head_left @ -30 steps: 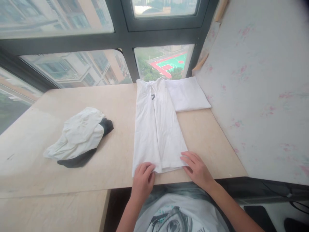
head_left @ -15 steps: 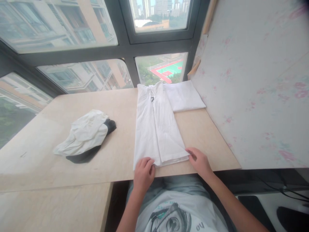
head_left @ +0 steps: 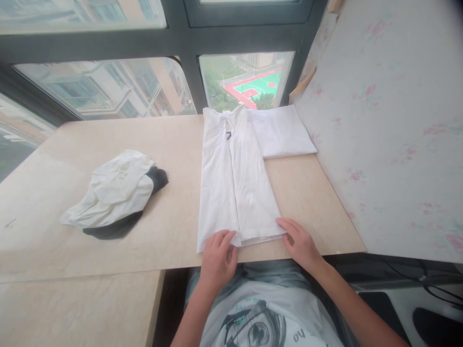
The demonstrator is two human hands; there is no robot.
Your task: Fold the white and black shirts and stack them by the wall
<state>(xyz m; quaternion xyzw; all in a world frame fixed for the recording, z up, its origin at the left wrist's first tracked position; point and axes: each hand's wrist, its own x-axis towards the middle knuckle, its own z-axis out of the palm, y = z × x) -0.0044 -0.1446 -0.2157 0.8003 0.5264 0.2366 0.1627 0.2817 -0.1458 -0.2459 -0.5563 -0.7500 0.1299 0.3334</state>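
A long white garment point(head_left: 249, 193) lies lengthwise on the table, folded so that an edge runs down its middle, with a small dark mark near its far end. My left hand point(head_left: 219, 255) is closed on the near hem, left of that middle edge, its fingers curled over the cloth. At the near right corner of the hem, my right hand point(head_left: 300, 243) has its fingers on top and its thumb lower, with the corner between them. The garment's far end overlaps a folded white cloth point(head_left: 284, 132).
On the left of the wooden table point(head_left: 181, 193) lies a crumpled white and black garment point(head_left: 119, 190). A window frame point(head_left: 184, 72) borders the far side, and a floral-papered wall point(head_left: 379, 135) the right. The table's front edge is close to my body.
The camera view has tilted downward. My left hand has shifted slightly right along the hem, and the fingers of my right hand reach a little further over the corner. The garment lies much the same.
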